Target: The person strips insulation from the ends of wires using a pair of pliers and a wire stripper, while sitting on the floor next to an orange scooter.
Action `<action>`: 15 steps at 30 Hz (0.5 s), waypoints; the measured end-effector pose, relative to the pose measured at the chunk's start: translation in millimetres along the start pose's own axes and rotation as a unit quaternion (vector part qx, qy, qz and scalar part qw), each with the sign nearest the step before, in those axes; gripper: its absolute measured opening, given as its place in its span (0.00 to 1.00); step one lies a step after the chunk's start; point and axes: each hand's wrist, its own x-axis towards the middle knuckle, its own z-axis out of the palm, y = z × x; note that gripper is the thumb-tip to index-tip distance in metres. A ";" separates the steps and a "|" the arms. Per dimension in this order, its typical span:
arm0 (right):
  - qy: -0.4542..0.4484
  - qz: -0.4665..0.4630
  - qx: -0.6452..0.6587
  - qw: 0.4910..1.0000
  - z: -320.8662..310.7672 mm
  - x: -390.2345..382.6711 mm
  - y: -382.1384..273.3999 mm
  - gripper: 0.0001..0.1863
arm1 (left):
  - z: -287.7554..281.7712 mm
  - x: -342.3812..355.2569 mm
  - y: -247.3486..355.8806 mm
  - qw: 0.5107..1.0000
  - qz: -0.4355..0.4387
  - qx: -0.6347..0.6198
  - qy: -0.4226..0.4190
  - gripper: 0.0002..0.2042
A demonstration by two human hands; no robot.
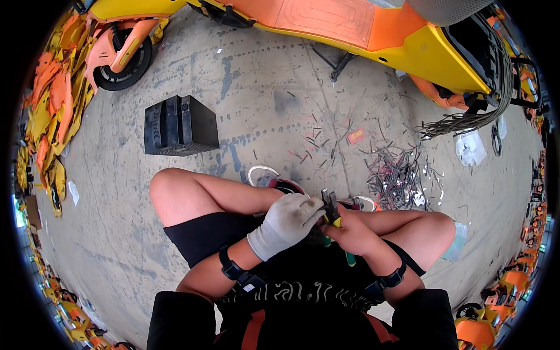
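Observation:
My right hand (354,232), bare, is closed around a pair of pliers (331,204) with yellow and green handles, their metal jaws pointing away from me. Beside those jaws, my left hand (284,226) wears a pale grey glove, its fingers pinched together. Whatever lies between the gloved fingertips is too small and covered to make out. Both hands meet in front of my lap, above my crossed legs. Past my right foot lies a pile of short cut wire pieces (396,179), mostly dark with some white and red bits.
A black plastic box (199,127) stands on the concrete floor ahead to the left. Across the far side is a yellow and orange scooter (326,22), with a bundle of grey cables (497,108) hanging at its right end. Orange and yellow panels (55,99) are heaped at far left.

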 end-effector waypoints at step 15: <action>-0.083 0.011 0.124 0.989 -4.8 -5.3 -12.0 0.10 | 3.2 -6.3 -2.4 0.998 0.004 -0.055 0.034 0.09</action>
